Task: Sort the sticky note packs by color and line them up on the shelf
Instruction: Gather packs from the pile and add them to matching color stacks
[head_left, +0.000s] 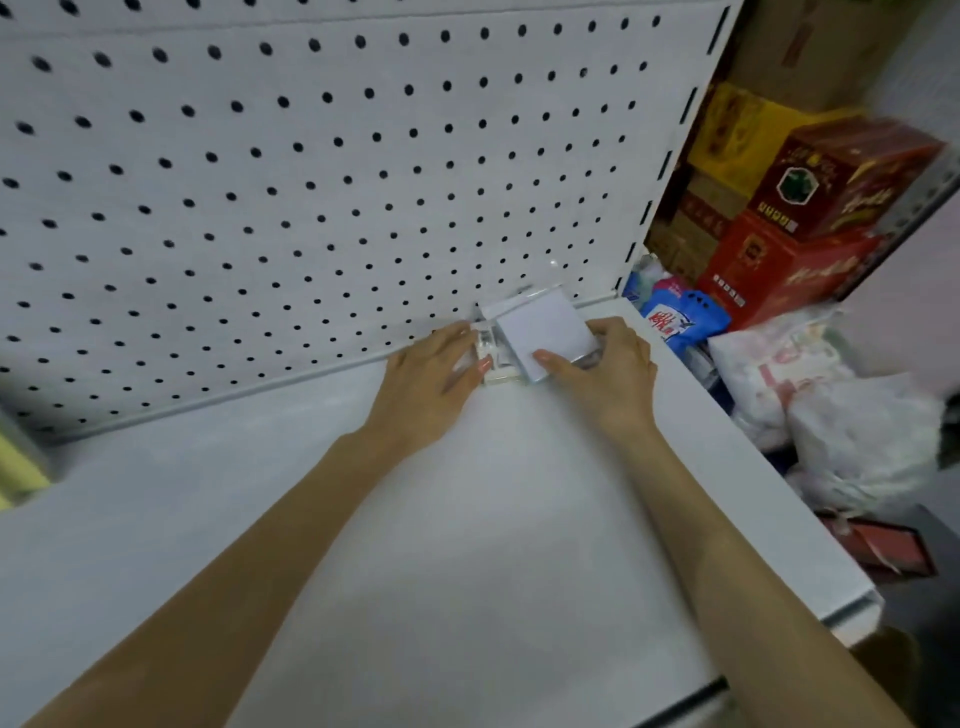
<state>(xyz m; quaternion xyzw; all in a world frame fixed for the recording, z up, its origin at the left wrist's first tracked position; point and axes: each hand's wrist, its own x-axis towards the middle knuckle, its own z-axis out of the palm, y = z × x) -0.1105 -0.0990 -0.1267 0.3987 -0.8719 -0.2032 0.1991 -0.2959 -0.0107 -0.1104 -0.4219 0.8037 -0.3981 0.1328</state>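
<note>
at the far left edge of the frame, a yellow object (15, 467) pokes in, blurred and cut off. a white pegboard panel (311, 182) with rows of dark holes fills the upper left and centre, and below it the white shelf (363, 519) spreads across the lower part of the frame.

both bare forearms reach up from the bottom edge toward the back of the shelf, right of centre. the left hand (431, 374) lies palm down, fingers spread loosely, its fingertips touching a small clear-wrapped pack (491, 364) lying flat against the pegboard; it is not closed around it. just to the right, the right hand (608, 364) grips a white sticky note pack (543, 332), thumb on its near corner and fingers behind its right edge, the pack tilted and overlapping the one beside it.

past the shelf's right edge, in the upper right, sit stacked red boxes (810, 228), a blue packet (685, 317), and lower down white plastic bags (831, 415).
</note>
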